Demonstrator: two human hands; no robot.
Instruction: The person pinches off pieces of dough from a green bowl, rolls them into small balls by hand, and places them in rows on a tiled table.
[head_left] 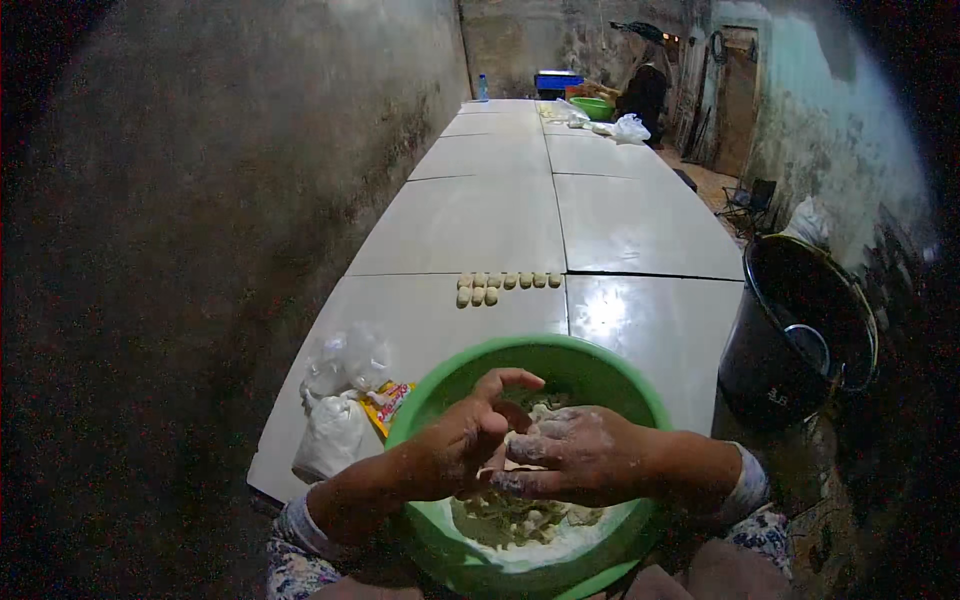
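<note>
My left hand (465,440) and my right hand (565,455) meet over a green plastic bowl (650,420). The left index finger is raised and bent. My right fingers, whitened with flour, curve against the left hand, and both hands are closed together; what lies between them is hidden. Below them the bowl holds white flour (535,550) and crumbly pale greenish bits (510,515). Beyond the bowl, small pale dough pieces (491,296) sit in rows on the white tiled table (430,240).
Plastic bags of white powder (325,435) and a yellow-red packet (390,400) lie left of the bowl. A black bucket (760,350) stands at the right. Walls flank the table. At its far end are another person (645,95), a green basin (592,108), blue crates (555,82) and a bottle (483,88).
</note>
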